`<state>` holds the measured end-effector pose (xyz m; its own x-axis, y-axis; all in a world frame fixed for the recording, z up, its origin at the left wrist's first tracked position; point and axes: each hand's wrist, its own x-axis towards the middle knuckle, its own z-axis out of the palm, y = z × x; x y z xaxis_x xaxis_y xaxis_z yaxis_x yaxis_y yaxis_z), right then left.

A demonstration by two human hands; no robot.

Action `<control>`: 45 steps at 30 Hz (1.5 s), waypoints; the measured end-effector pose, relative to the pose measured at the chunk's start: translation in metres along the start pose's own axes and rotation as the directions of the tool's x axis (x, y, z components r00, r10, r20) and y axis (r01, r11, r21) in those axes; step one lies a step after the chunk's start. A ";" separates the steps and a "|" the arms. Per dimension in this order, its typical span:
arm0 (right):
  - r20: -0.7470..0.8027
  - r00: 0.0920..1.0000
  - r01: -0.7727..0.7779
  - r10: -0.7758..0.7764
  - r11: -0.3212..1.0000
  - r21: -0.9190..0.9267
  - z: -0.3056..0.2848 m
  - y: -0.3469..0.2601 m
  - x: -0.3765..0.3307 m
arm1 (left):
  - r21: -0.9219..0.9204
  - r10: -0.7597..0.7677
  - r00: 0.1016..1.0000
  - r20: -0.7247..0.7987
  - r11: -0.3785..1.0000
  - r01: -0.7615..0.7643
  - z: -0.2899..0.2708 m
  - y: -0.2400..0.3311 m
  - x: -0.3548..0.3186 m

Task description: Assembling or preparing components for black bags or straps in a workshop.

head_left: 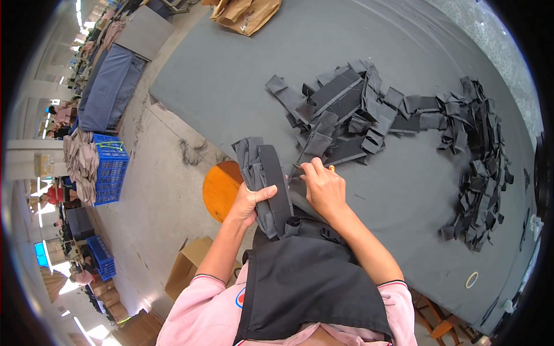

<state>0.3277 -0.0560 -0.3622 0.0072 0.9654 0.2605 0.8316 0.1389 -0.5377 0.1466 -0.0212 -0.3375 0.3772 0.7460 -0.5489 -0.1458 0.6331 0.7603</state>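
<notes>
Keeping the strips (274, 173) flat and steady, just left of frame centre, should help: the left hand (251, 202) clasps them, while the right hand (325, 187) pinches a small, mostly hidden tool (332, 168), best angled off their faces.

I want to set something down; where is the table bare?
On the grey covered table, one bare patch lies left of the middle heap of dark grey fabric strips, below the brown paper bag in the picture. Another, mostly bare, runs from the right forearm to the right heap of similar strips. Both heaps are crowded; strips bridge them.
</notes>
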 end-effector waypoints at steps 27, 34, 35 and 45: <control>0.369 0.629 -0.629 0.684 0.168 0.759 0.067 0.027 -0.006 | 0.286 0.151 0.988 -0.023 0.948 -0.138 -0.010 0.028 0.082; 0.333 0.622 -0.527 0.709 0.065 0.847 0.053 0.030 -0.012 | 0.172 -0.309 0.896 0.319 0.949 0.266 0.012 0.018 0.096; 0.331 0.653 -0.529 0.681 0.098 0.843 0.045 0.029 -0.018 | 0.054 -0.251 0.879 0.406 0.966 0.251 0.014 0.014 0.086; 0.459 0.655 -0.392 0.601 -0.249 0.886 0.004 0.007 -0.014 | -0.083 -0.264 0.839 0.475 0.936 0.342 0.021 0.001 0.058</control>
<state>0.3311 -0.0679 -0.3734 0.2497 0.8166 -0.5204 -0.7018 -0.2177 -0.6783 0.1875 0.0183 -0.3609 0.7897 0.3607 -0.4963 -0.0838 0.8648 0.4951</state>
